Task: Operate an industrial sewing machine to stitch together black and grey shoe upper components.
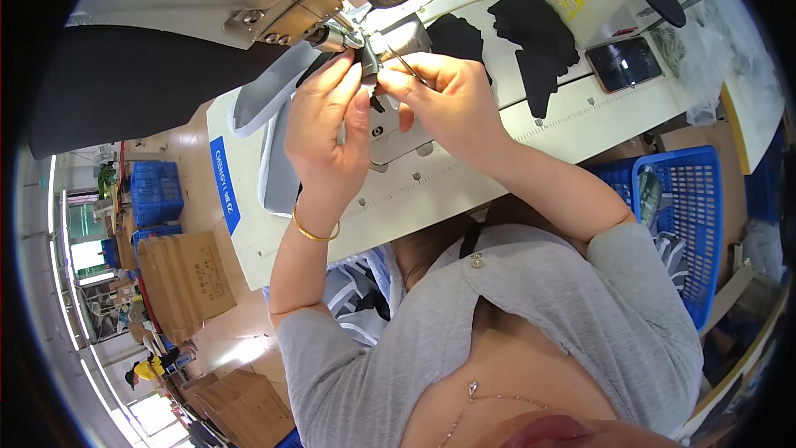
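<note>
Under the head of a sewing machine [298, 17], a small black fabric piece [370, 69] lies close to the lit needle area. My left hand [326, 129] grips its left side between the thumb and fingers. On the other side, my right hand [456, 104] is closed with its fingertips at the fabric's right edge. A slim, pointed metal tool [407, 65] sticks out of that hand; its exact kind is hard to tell. Fingers and machine parts partly hide the fabric.
Black cut fabric pieces [543, 46] lie on the white machine table [464, 170], near a phone [623, 64]. To the right stands a blue basket [680, 220] with wrapped goods. Cardboard boxes [186, 282] stand on the floor at left; a person in yellow [149, 369] is far off.
</note>
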Motion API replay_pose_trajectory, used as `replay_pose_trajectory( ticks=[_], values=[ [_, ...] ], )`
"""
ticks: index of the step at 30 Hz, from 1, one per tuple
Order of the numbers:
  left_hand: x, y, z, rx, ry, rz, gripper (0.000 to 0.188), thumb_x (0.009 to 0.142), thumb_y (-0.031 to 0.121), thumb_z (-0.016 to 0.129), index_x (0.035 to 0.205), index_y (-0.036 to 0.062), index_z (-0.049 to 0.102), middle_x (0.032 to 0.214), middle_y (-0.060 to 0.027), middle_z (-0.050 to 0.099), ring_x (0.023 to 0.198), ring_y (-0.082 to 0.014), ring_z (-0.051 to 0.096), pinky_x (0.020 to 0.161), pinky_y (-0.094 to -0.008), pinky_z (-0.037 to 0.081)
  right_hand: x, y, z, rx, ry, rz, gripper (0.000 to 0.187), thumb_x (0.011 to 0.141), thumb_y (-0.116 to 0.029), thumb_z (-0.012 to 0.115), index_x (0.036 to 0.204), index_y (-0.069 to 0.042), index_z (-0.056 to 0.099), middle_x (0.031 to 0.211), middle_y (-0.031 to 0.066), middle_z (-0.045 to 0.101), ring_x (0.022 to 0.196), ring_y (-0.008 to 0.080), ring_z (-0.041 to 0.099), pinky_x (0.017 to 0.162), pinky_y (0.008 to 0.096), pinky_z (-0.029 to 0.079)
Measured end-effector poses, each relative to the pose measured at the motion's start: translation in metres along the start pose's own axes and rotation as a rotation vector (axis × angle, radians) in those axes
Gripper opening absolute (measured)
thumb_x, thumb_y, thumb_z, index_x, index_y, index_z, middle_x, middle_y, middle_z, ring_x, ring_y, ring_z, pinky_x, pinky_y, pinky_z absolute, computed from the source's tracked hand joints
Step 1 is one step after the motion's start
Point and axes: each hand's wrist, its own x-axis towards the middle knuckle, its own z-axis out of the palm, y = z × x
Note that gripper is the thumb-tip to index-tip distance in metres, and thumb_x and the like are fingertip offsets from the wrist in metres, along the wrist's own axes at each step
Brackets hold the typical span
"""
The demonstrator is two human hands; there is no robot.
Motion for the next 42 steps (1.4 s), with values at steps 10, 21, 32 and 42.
replay_pose_trajectory(
  ticks=[10, 21, 32, 42],
  values=[
    [0.026, -0.004, 0.001, 0.452, 0.010, 0.451, 0.033, 0.061, 0.004, 0.069, 0.095, 0.0055, 0.071, 0.095, -0.0031, 0.063, 0.089, -0.0210, 0.061, 0.078, -0.0358, 0.048, 0.000, 0.009, 0.005, -0.083, 0.045, -0.102, 0.015, 0.091, -0.012, 0.062, 0.087, 0.002, 0.066, 0.063, 0.0016, 0.059, 0.055, 0.0044, 0.054, 0.051, 0.0237, 0.046],
    [0.015, 0.009, 0.013, 0.152, 0.152, 0.129, 0.012, 0.077, -0.004, 0.074, 0.087, 0.0024, 0.073, 0.087, -0.0045, 0.069, 0.078, -0.0188, 0.064, 0.071, -0.0291, 0.050, -0.005, 0.018, 0.010, 0.203, 0.007, -0.097, 0.013, 0.094, -0.007, 0.059, 0.094, 0.004, 0.066, 0.072, 0.0005, 0.062, 0.061, 0.0042, 0.056, 0.056, 0.0209, 0.046],
    [0.017, 0.000, 0.009, 0.177, 0.106, 0.138, 0.016, 0.072, -0.001, 0.072, 0.087, 0.0021, 0.071, 0.087, -0.0045, 0.067, 0.079, -0.0217, 0.062, 0.071, -0.0328, 0.048, -0.007, 0.003, 0.017, 0.179, -0.002, -0.019, 0.016, 0.094, -0.008, 0.055, 0.099, 0.003, 0.066, 0.074, 0.0011, 0.064, 0.063, 0.0032, 0.056, 0.055, 0.0213, 0.046],
    [0.007, 0.002, 0.009, 0.219, 0.074, 0.108, 0.026, 0.072, -0.002, 0.063, 0.097, -0.0033, 0.071, 0.099, -0.0113, 0.068, 0.093, -0.0266, 0.064, 0.082, -0.0360, 0.052, -0.010, 0.008, 0.023, 0.248, -0.030, -0.007, 0.018, 0.092, -0.005, 0.050, 0.104, -0.001, 0.062, 0.068, -0.0029, 0.055, 0.060, 0.0024, 0.046, 0.050, 0.0225, 0.037]
  ],
)
